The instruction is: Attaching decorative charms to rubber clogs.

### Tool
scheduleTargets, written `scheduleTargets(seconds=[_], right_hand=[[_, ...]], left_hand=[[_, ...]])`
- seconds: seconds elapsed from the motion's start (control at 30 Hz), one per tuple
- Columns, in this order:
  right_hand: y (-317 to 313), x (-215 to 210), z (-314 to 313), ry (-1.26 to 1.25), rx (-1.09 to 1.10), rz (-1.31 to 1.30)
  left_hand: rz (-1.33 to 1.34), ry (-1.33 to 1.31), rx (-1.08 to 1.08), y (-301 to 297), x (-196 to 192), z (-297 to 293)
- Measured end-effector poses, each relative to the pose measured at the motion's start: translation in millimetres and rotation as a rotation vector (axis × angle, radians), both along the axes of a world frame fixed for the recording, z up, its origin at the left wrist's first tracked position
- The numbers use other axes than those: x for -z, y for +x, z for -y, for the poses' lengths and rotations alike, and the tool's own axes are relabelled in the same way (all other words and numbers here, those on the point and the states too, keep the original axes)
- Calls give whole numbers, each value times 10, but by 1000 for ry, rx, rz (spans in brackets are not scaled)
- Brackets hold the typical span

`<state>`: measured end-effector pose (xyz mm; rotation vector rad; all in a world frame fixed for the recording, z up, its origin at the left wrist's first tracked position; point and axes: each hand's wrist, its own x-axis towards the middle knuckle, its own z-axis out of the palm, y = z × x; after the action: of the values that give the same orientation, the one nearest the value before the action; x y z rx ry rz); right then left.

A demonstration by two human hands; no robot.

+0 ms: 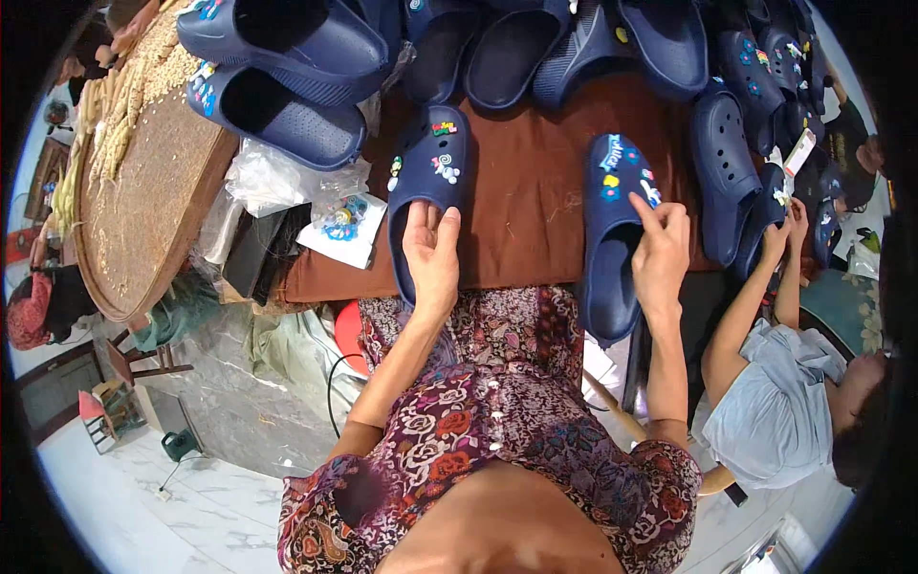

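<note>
Two navy clogs with holes and colourful charms lie side by side on the brown cloth before me. The fingers of my left hand [432, 256] reach into the opening of the left clog [427, 158], their tips hidden under its upper. My right hand [660, 247] is at the right clog [612, 258], its index finger touching the upper beside the charms [646, 189] and its other fingers curled at the clog's side. The heel of that clog hangs past the table's near edge.
More navy clogs [516, 53] stand along the far side and right. A charm packet [346, 228] and clear plastic bags [273, 182] lie left, next to a round woven tray [163, 191] with pale seeds. At right, a co-worker [775, 402] handles another clog [765, 215].
</note>
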<state>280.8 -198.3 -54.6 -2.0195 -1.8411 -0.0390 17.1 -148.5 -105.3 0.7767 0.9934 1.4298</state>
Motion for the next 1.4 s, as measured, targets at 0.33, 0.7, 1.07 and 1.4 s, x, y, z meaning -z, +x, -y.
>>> scheduleTargets(seconds=[0.33,0.7,1.07,1.4], right_hand=[[187,-3,21,111,70,93],[-729,163,-290,48,-281,-288],[-992,328,-306,95,-349,-383],[-911,295,-400,56,-430,-629]], left_hand=[[-109,-62,94,22,92,74],[385,-355,-44,-17,110,-171],[357,-360,-16,-159,171,-82],[136,-331,52,-246,255,-108]])
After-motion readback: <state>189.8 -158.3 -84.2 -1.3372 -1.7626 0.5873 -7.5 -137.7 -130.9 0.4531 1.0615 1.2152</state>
